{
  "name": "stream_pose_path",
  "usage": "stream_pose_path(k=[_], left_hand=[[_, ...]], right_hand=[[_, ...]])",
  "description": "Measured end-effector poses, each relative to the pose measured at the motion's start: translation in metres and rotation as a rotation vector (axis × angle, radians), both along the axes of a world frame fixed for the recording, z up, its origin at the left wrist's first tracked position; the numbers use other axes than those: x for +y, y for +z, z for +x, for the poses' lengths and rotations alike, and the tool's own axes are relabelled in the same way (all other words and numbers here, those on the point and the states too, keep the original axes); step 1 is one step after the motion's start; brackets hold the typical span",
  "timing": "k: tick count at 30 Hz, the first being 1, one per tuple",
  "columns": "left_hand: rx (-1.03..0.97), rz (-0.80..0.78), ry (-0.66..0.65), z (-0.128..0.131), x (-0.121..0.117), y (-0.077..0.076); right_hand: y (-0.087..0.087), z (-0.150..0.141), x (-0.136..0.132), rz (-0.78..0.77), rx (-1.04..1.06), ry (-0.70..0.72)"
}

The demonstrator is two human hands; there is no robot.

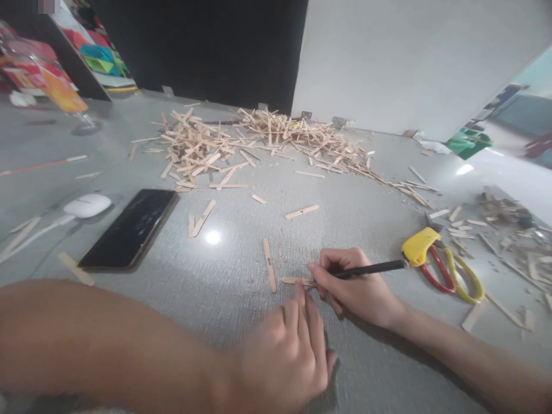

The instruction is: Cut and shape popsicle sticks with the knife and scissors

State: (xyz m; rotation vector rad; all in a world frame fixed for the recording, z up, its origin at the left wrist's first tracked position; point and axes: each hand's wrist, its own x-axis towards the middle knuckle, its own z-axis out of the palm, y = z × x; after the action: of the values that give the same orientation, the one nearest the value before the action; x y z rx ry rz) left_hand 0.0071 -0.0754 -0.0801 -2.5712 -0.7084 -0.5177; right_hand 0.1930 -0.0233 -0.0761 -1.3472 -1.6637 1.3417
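My right hand [351, 282] is closed around a slim black pen-shaped tool [371, 268]. Its tip is down by a flat wooden craft stick [293, 280]; I cannot tell whether it is a pen or a knife. With fingers stretched out, my left hand [293, 351] touches that stick with its fingertips against the table. Just left of it lies another craft stick [269, 265] with a small dark mark at its middle. Farther off are a marked stick [302, 211] and a third one [204, 218] lying against a short piece.
A heap of loose craft sticks [198, 141] spreads along the back. To the left lie a phone [131, 229], a white mouse-like device [87, 205] and a bottle [64, 92]. Scissors [440, 267] with red and yellow handles lie right, near scattered stick pieces [535, 267].
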Motion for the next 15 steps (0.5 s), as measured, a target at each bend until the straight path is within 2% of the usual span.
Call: stream_pose_path(k=[15], left_hand=[[-0.004,0.000,0.005,0.0009,-0.0001,0.0028]], right_hand=[[-0.0021,-0.0008,-0.0009,-0.032,0.029,-0.009]])
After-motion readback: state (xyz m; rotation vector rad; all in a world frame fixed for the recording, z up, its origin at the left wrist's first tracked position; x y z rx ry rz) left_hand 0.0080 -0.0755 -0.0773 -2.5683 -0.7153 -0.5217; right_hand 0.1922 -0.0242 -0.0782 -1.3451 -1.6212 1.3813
